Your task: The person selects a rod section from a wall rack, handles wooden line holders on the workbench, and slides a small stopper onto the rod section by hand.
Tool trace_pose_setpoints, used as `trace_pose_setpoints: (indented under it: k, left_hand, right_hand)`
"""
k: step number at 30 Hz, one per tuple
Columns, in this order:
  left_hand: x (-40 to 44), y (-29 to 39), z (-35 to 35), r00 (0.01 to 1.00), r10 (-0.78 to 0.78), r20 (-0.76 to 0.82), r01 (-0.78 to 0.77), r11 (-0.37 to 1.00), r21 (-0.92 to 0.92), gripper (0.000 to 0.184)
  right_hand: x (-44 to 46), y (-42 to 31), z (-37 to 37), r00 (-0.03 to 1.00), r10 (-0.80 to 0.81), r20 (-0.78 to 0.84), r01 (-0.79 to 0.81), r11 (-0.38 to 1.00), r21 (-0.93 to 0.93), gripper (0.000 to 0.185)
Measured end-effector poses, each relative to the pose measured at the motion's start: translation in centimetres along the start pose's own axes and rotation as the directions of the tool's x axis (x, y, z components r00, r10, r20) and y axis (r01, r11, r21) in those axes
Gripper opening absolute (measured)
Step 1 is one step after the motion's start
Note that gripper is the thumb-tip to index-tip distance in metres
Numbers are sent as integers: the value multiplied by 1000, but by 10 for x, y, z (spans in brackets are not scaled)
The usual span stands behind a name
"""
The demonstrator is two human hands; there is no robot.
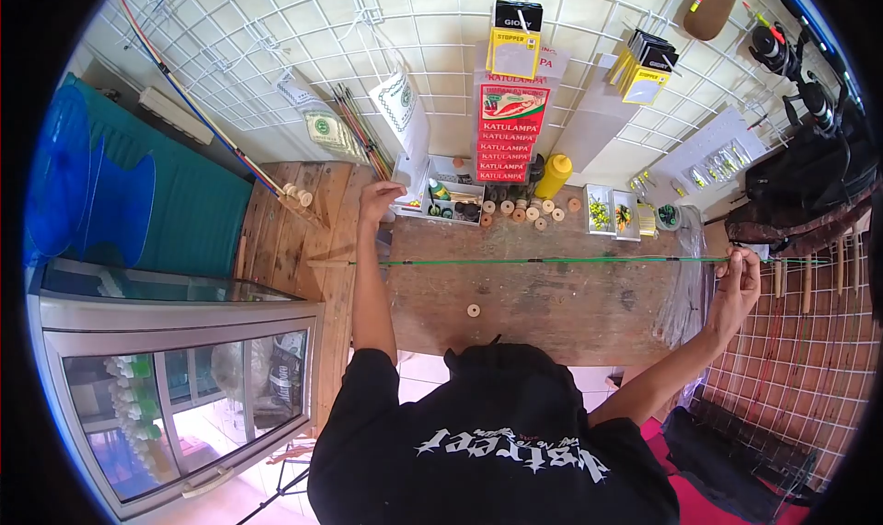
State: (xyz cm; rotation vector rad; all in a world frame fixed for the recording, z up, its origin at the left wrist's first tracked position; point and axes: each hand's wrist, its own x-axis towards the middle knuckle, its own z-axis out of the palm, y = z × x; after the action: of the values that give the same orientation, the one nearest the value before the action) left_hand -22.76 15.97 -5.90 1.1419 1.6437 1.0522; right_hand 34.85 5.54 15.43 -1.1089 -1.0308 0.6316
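A thin green fishing rod point(589, 260) lies lengthwise across the worktable, with dark bands along it and a pale wooden handle point(328, 264) at its left end. Near its thin right end, my right hand point(739, 275) closes its fingers on the rod. My left hand point(381, 199) is raised beside the white compartment box, its fingers pinched together and pointing right; whatever is between them is too small to see. My left forearm passes over the rod close to the handle. One small wooden ring point(474, 311) lies on the table in front of the rod.
Behind the rod stand a white compartment box point(451, 210), several wooden spools point(520, 215), a yellow bottle point(554, 176) and small trays of floats point(600, 214). Tackle packets point(513, 111) hang on the wall grid. A glass cabinet point(184, 387) stands left; clear plastic point(685, 304) drapes the right edge.
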Motion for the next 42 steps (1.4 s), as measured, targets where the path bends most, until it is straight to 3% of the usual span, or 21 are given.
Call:
trace_pose_setpoints:
  k: [2,6,8,12,14,16,18,22,25,28,30,37,42]
  left_hand:
    - [-14,14,0,998,-48,-31,39,973,-228,13]
    - [-30,38,3,998,-52,42,64,938,-342,15]
    - [-28,43,7,999,-7,-34,1,988,-154,12]
    - [9,-15,4,996,83,-37,-83,997,-4,12]
    - [13,-21,7,996,-33,-79,43,990,135,13]
    - [18,-28,9,996,-70,-61,77,990,116,14]
    - [23,-36,14,965,-80,-250,125,978,167,13]
    - [37,-54,11,958,-90,-272,150,966,210,17]
    - [36,-56,11,984,-4,-178,43,976,213,18]
    - [22,-40,14,989,-5,-151,24,992,125,19]
    - [9,-22,11,994,72,-77,-88,969,-232,10]
    - [-41,53,7,998,57,-2,-54,938,-342,16]
    - [-90,112,36,966,249,71,-173,824,-539,14]
  right_hand:
    - [-2,-1,2,1000,12,-8,-12,999,36,11]
    - [-3,-1,1,1000,23,-8,-22,996,89,11]
    - [-2,1,-1,1000,19,5,-19,994,104,11]
    - [-5,3,-2,1000,13,10,-14,989,147,11]
    - [-7,5,-4,1000,20,-6,-19,990,141,10]
    - [-11,2,-5,1000,24,2,-24,988,155,10]
    - [-15,-5,-5,999,33,-8,-32,985,169,10]
    - [-22,-16,-1,1000,17,-2,-16,990,142,10]
    - [-23,-18,0,1000,4,-11,-3,992,129,9]
    - [-25,-20,0,1000,8,-20,-6,992,125,9]
    - [-27,-21,0,1000,18,-26,-14,993,121,9]
    - [-33,-23,3,999,-12,-50,18,993,115,9]
    - [-40,-24,4,999,-14,-50,20,994,103,9]
